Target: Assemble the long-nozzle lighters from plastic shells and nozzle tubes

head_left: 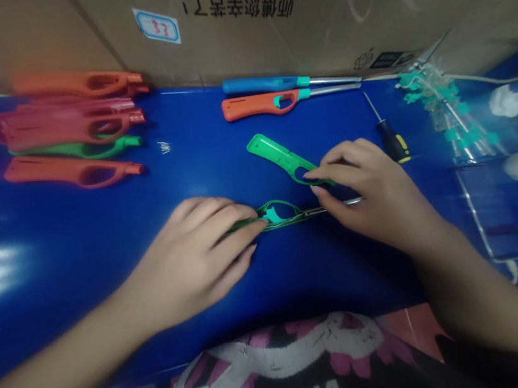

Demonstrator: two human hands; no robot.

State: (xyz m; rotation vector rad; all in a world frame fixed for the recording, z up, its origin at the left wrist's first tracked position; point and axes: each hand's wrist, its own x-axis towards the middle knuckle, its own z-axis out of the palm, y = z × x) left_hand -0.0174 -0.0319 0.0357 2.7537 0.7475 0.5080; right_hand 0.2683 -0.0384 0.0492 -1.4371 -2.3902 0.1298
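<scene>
Green plastic forms the body (286, 221), which lies nearly level just in front of the person, low over the blue table (106, 265); a thin metal rod (313, 211) runs out from its right end. Near it, on the far side, is the cover (275, 153), the same green, slanting down to the right, its rimmed side up and a finger loop toward its narrow end. Inside the body's loop sits a small teal trigger (272, 215).

Most of the body's handle is hidden by the left hand (216, 247). The right hand (367, 183) covers a stretch of the rod and part of the cover's narrow end. At the right edge, a heap of teal-and-metal parts (455, 111) is blurred, and some pale slivers (165, 147) are too small to identify.

The left hand grasps the body, thumb and fingers closed on it beside the trigger. The right hand is half curled, fingertips at the cover's loop; I cannot tell whether they pinch it or only touch.
</scene>
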